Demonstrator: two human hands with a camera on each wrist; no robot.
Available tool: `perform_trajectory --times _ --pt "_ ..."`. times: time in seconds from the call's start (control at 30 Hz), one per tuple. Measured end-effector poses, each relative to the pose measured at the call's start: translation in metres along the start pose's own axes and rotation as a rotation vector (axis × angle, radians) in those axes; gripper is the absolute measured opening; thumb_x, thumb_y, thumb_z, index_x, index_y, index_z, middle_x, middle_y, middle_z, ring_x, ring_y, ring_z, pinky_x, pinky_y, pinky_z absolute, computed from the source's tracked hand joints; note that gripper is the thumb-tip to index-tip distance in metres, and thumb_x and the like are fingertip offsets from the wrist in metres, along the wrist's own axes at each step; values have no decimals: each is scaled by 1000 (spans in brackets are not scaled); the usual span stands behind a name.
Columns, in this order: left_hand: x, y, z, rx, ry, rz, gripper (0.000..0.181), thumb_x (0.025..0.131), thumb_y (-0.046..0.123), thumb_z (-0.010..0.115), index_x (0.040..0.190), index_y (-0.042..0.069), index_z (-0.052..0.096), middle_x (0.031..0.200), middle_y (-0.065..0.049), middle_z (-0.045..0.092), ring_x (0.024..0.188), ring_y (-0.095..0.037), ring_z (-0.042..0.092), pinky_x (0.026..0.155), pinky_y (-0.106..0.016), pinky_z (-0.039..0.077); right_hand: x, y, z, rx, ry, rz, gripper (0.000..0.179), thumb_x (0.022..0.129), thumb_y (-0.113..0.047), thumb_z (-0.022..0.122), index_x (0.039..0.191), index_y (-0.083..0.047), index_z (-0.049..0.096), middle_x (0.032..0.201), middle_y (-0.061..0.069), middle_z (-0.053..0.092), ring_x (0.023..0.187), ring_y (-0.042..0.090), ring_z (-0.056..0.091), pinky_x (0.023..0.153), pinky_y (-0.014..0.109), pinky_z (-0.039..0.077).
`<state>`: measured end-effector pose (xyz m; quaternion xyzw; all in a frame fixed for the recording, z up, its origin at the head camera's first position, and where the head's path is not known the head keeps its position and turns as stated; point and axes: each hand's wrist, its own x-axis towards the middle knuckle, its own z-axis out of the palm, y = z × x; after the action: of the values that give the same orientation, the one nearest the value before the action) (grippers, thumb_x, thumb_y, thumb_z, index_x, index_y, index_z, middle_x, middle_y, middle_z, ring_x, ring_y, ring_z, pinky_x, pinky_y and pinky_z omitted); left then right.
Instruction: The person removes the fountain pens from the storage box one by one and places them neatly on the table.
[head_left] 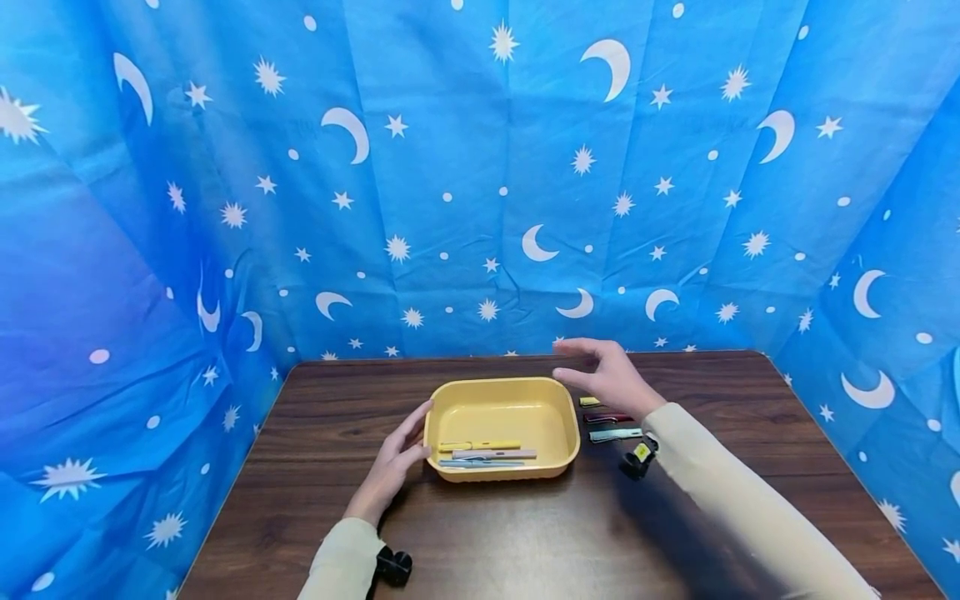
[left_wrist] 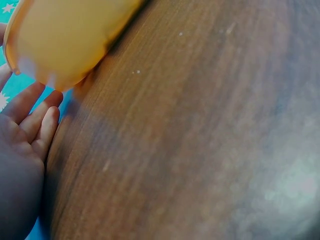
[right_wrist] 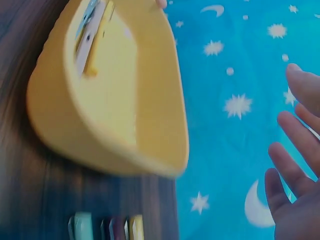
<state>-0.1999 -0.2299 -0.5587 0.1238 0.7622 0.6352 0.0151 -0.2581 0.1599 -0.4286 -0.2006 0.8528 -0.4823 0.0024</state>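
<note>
A yellow rectangular tray (head_left: 501,392) stands on the dark wooden table. Inside it, along the near side, lie a yellow pen (head_left: 480,446), a pale pink pen (head_left: 495,455) and a light blue pen (head_left: 482,463). With fingers extended, my left hand (head_left: 390,462) touches the tray's left end. My right hand (head_left: 606,375) is raised near the tray's back right corner, fingers spread and holding nothing. Beneath and beside its wrist, right of the tray, lie a mint green pen (head_left: 615,434), a dark red pen (head_left: 606,417) and a yellow pen (head_left: 589,402), partly hidden by the hand and forearm.
The wooden table (head_left: 510,542) extends in front of the tray and to both sides. Behind it hangs a blue cloth (head_left: 465,225) with white moons and stars, which also covers the left and right sides. Each wrist bears a small black camera.
</note>
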Motion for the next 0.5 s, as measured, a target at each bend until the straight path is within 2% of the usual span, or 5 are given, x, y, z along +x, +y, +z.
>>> perform_trajectory --times 0.17,0.37,0.5 --pt "0 1 0 7 5 -17 76 94 -4 55 165 20 38 170 -10 34 153 -34 36 110 -15 39 18 -16 21 12 -55 -18 50 94 -32 80 140 -19 68 140 1 68 136 28 58 109 52 52" --pt "0 3 0 1 2 -32 75 95 -3 55 165 19 37 170 -8 34 154 -32 36 110 -13 39 37 -27 43 38 -109 -62 51 92 -24 82 140 -16 68 138 1 69 135 27 58 111 51 50" --pt "-1 4 0 3 3 -40 75 96 -3 56 165 18 37 170 -7 34 155 -31 36 110 -12 38 45 -31 55 63 -139 -50 50 92 -22 83 139 -16 68 138 3 69 135 26 58 113 50 48"
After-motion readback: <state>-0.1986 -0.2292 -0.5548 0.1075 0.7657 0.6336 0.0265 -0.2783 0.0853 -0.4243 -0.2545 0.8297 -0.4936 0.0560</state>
